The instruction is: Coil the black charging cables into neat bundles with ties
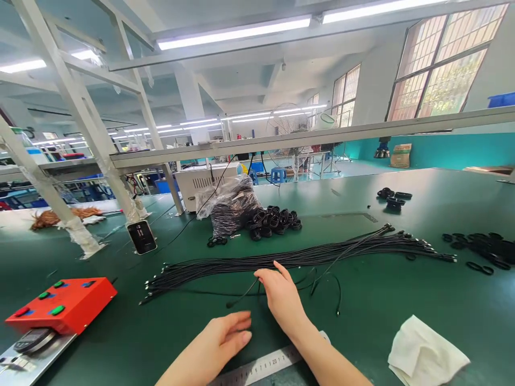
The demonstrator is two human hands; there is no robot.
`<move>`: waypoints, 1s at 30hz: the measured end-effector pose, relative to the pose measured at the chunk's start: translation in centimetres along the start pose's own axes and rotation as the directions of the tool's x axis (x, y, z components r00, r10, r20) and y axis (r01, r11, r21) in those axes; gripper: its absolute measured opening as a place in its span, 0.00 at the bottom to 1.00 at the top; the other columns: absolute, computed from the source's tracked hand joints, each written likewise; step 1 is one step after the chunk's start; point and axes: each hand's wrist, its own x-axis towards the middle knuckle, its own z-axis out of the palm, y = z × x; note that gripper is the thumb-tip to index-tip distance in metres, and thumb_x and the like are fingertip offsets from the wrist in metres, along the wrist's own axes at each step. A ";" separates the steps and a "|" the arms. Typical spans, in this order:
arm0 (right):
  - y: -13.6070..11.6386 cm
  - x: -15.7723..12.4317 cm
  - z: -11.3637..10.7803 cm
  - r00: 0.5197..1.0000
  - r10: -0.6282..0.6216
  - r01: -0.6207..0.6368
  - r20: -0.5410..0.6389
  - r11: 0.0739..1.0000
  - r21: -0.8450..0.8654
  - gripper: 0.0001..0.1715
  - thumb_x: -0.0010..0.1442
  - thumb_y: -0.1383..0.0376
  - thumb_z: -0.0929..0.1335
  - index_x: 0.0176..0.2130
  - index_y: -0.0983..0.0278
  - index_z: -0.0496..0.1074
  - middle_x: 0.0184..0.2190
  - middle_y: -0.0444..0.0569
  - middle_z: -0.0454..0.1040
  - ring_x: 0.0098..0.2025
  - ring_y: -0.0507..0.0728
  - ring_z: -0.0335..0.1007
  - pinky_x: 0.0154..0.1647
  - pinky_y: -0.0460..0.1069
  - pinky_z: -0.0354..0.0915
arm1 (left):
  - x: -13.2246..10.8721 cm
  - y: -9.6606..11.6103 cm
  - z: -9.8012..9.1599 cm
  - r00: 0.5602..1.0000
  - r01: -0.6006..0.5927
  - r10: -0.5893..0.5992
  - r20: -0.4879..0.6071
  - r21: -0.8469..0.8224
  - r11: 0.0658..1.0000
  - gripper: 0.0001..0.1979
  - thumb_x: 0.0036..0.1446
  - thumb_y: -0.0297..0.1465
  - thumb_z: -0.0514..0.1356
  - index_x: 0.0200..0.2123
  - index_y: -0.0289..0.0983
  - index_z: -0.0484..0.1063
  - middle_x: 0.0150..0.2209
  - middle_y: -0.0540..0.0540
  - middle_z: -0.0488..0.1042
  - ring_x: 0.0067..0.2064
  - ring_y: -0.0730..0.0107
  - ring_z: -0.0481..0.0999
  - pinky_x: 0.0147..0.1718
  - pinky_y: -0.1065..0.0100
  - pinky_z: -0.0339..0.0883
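Note:
Long black cables (241, 264) lie in a bundle across the green table. My right hand (279, 292) is just in front of the bundle, thumb and fingers pinched on a thin black cable (246, 294) whose dark end hangs toward the left. Lower and to the left, my left hand (227, 338) has its fingers apart, with nothing between them. A steel ruler (261, 369) lies under and beside my forearms. One loose cable end (338, 308) curls on the table to the right of my right hand.
Coiled black cables (273, 221) and a plastic bag of dark items (233, 206) sit behind the bundle. A red button box (64, 304) and phone (141, 237) are left. A white cloth (426, 351) and more black coils (491, 247) lie right.

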 end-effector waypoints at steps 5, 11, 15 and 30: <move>-0.5 0.0 0.1 0.998 -0.019 0.016 0.064 0.998 0.054 0.18 0.66 0.75 0.56 0.45 0.61 0.69 0.39 0.47 0.79 0.41 0.53 0.76 0.62 0.59 0.57 | -3.8 1.7 -1.4 0.879 0.018 0.099 -0.466 0.241 0.970 0.22 0.56 0.45 0.58 0.50 0.40 0.70 0.50 0.39 0.75 0.51 0.51 0.73 0.47 0.57 0.66; -1.8 -0.1 0.0 0.980 -0.020 0.003 0.198 0.996 0.085 0.17 0.66 0.74 0.56 0.47 0.62 0.69 0.39 0.47 0.79 0.41 0.53 0.76 0.59 0.56 0.60 | -2.2 3.2 -0.5 0.993 -0.052 0.047 0.110 0.036 0.998 0.18 0.61 0.43 0.54 0.42 0.38 0.75 0.29 0.46 0.79 0.36 0.63 0.77 0.43 0.63 0.66; -3.2 -0.2 -0.7 0.926 0.068 -0.050 0.370 0.997 -0.056 0.21 0.62 0.71 0.64 0.55 0.66 0.65 0.39 0.53 0.79 0.42 0.59 0.75 0.59 0.61 0.59 | -1.6 3.8 1.3 0.975 0.042 0.084 0.204 -0.547 0.836 0.15 0.64 0.38 0.52 0.37 0.34 0.73 0.21 0.46 0.78 0.24 0.68 0.78 0.28 0.70 0.66; -4.4 4.7 -4.7 0.677 0.020 -0.422 0.735 0.829 0.366 0.15 0.61 0.71 0.60 0.42 0.58 0.72 0.34 0.44 0.70 0.39 0.53 0.66 0.41 0.47 0.63 | -1.8 4.9 2.8 0.893 0.301 0.235 0.383 -0.899 0.318 0.25 0.53 0.17 0.47 0.52 0.27 0.71 0.51 0.30 0.76 0.51 0.53 0.77 0.45 0.61 0.72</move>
